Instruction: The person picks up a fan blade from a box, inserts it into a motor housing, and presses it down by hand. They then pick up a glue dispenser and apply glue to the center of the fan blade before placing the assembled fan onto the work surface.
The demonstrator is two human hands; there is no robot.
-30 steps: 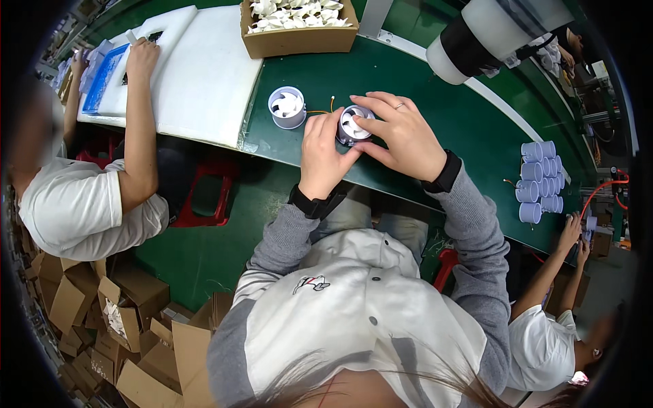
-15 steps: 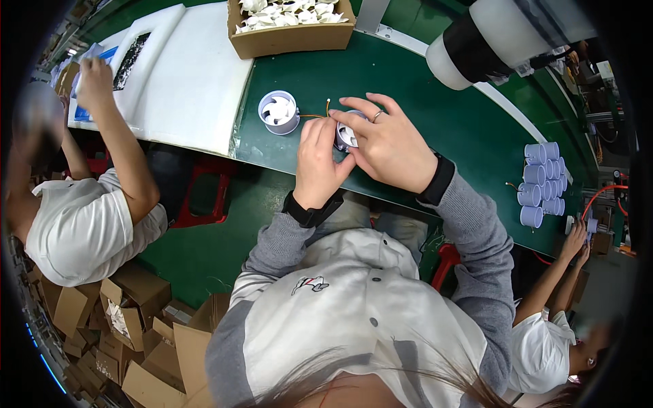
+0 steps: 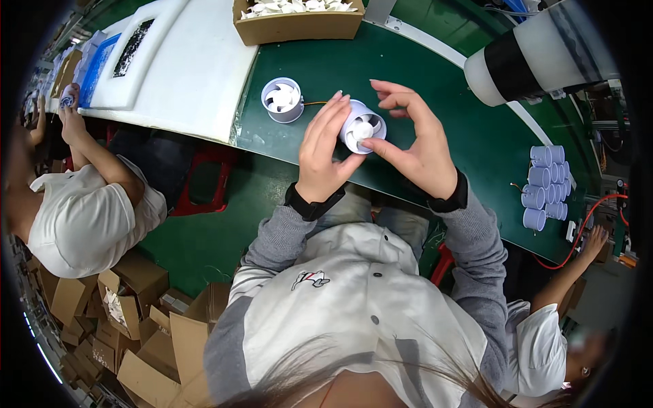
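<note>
- Head view: the small white fan is held up just above the green bench, between both hands and clear of the surface. The left hand backs it with fingers straight and close together, thumb tucked under the housing. The right hand has its thumb pressed near the hub while the other fingers curl apart over the top, not closed on anything.
- A second white fan sits on the bench just beside the left hand, a thin wire trailing from it toward the held one.
- To my eye the impeller is being checked or seated; doing that well means keeping the housing steady in the left palm and pressing only at the hub, not on the thin blades.
- I would watch that wire, since a careless turn of the housing could snag it.
- A cardboard box of white parts stands at the far edge, and finished pale housings are clustered well to the right.
</note>
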